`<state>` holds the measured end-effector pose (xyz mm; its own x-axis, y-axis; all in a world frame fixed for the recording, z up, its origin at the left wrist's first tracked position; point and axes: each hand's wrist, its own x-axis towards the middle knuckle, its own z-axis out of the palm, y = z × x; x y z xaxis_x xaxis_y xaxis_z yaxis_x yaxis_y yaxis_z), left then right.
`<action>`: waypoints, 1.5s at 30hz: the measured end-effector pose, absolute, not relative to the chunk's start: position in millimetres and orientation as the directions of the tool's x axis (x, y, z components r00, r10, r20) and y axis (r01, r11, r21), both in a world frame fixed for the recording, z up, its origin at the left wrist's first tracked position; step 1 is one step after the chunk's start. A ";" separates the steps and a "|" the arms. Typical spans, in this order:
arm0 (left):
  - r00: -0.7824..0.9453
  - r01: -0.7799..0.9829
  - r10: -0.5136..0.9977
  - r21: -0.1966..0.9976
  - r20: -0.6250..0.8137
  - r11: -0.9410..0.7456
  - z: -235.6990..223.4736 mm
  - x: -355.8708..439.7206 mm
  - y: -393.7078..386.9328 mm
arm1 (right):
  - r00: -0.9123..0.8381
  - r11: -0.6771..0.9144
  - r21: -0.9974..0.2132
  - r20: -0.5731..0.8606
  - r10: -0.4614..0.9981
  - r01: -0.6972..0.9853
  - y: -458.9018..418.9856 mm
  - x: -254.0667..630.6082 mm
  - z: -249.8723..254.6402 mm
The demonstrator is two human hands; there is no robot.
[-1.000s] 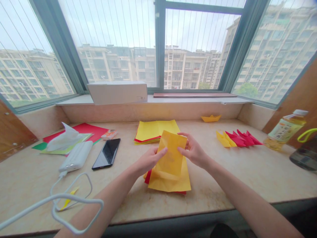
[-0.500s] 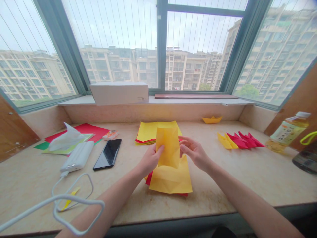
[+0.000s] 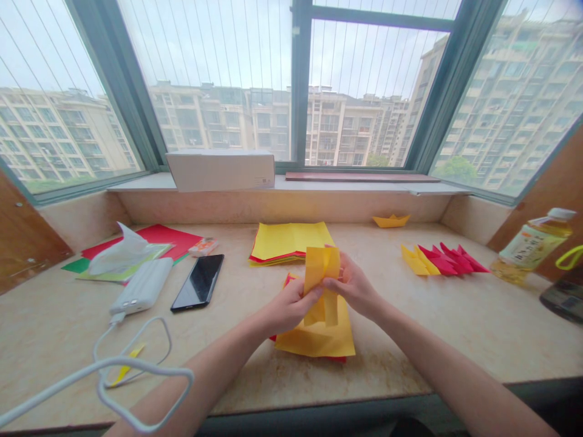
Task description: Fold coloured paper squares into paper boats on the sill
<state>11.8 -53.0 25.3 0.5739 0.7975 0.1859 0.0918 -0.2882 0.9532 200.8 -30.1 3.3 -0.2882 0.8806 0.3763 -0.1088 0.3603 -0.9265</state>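
Both hands grip a folded sheet of yellow paper [image 3: 321, 267], held upright above the counter. My left hand [image 3: 294, 303] pinches its left side, thumb across the front. On the right side, my right hand [image 3: 357, 282] has its thumb on the front and fingers behind, partly hidden. Part of the paper is bent into a narrow flap that hangs loose at the lower right. Beneath the hands lies a stack of yellow and red paper [image 3: 316, 345]. Just behind them rests another stack, with a bright yellow sheet [image 3: 291, 238] on top.
On the left lie a phone [image 3: 198, 283], a white power bank [image 3: 142, 288] with a looping cable [image 3: 141, 363], and red and green sheets. To the right are folded paper pieces [image 3: 444, 260], a bottle [image 3: 531, 246] and a dark container [image 3: 565, 294]. A paper boat [image 3: 392, 221] stands behind.
The yellow paper has turned and moved slightly right and down. Its flat face is now bent, with a narrow flap showing. My right thumb has come onto the front of it.
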 end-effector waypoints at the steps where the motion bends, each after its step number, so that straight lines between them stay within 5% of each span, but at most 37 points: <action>1: 0.581 0.115 0.794 0.948 0.178 -0.296 24.9 11.9 -53.4 | -0.295 0.374 -0.923 0.384 0.875 -0.093 -30.8 199.7 3.8; 8: 0.490 0.253 0.844 0.891 0.219 -0.378 27.1 9.9 -47.8 | -0.236 0.463 -0.875 0.424 0.875 0.145 -35.2 199.6 8.7; 14: 0.588 0.319 0.794 0.858 0.154 -0.402 23.9 8.2 -49.4 | -0.228 0.369 -0.930 0.360 0.905 -0.003 -37.2 198.0 8.3; 23: 0.358 0.205 0.932 0.969 0.054 -0.135 26.6 10.3 -49.1 | -0.497 0.258 -0.964 0.252 0.830 -0.057 -49.4 193.8 14.9; 31: 0.176 -0.058 0.973 0.989 0.148 -0.140 33.8 7.2 -42.3 | -0.259 0.289 -0.955 0.264 0.929 0.063 -41.8 199.8 13.4; 38: 0.307 -0.142 0.941 0.985 0.138 -0.098 33.5 1.1 -38.3 | -0.023 0.201 -0.963 0.209 0.978 -0.177 -29.7 215.5 25.7; 45: 0.193 -0.141 0.946 0.962 0.259 -0.235 39.1 -8.8 -31.4 | -0.228 0.145 -0.985 0.162 0.960 -0.092 -27.1 229.3 28.4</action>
